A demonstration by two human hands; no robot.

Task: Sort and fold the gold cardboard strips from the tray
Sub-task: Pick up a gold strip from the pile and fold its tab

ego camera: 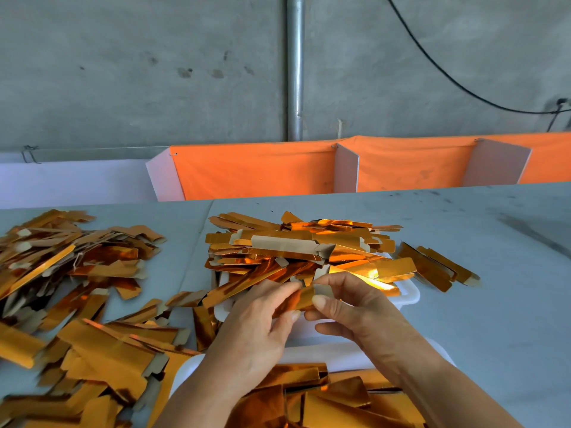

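Both hands meet over a white tray [409, 296] heaped with shiny gold cardboard strips [296, 245]. My left hand [256, 325] and my right hand [358, 307] pinch the same short gold strip [301, 299] between thumbs and fingertips, its grey-brown back showing at the right end. The strip is held just above the tray's near edge. A second white tray [324, 353] close to me holds more gold strips [327, 396], partly hidden by my forearms.
Loose gold strips lie in a big pile [71, 257] at the left and another [102, 359] at the near left on the grey table. A few strips [435, 267] rest right of the tray. Orange cloth bins [256, 171] line the table's far edge.
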